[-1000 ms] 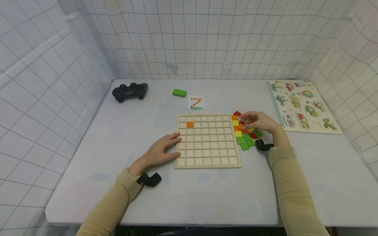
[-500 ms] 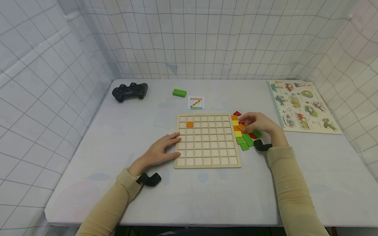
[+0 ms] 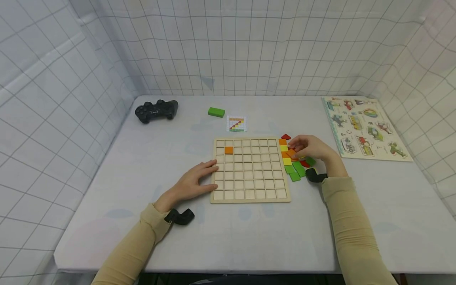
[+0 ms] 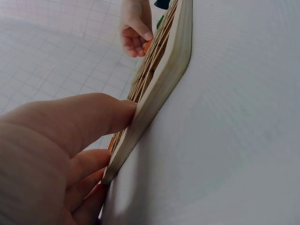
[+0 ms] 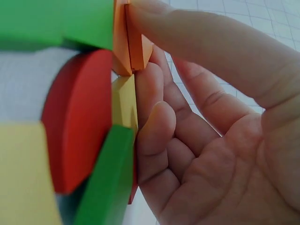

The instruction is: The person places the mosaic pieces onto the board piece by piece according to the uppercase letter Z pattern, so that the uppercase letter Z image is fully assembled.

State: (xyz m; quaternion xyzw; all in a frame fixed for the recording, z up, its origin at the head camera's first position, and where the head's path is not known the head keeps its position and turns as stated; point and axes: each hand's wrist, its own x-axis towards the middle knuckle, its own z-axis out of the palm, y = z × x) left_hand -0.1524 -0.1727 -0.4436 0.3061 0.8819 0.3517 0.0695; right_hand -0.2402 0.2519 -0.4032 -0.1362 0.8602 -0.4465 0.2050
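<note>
Head view: the left hand (image 3: 194, 182), fingers extended, rests on the left edge of the gridded board (image 3: 249, 174); the right hand (image 3: 313, 148) pinches an orange tile (image 3: 292, 153) among the coloured pieces (image 3: 289, 170) beside the board's right edge. One orange square (image 3: 229, 150) occupies a cell. Picking up appears to be the step in hand; placement would call for lifting clear, then squaring the tile to a cell

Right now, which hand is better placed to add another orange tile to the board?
Probably the right hand: it touches an orange tile, while the left hand rests on the left edge of the board.
</note>
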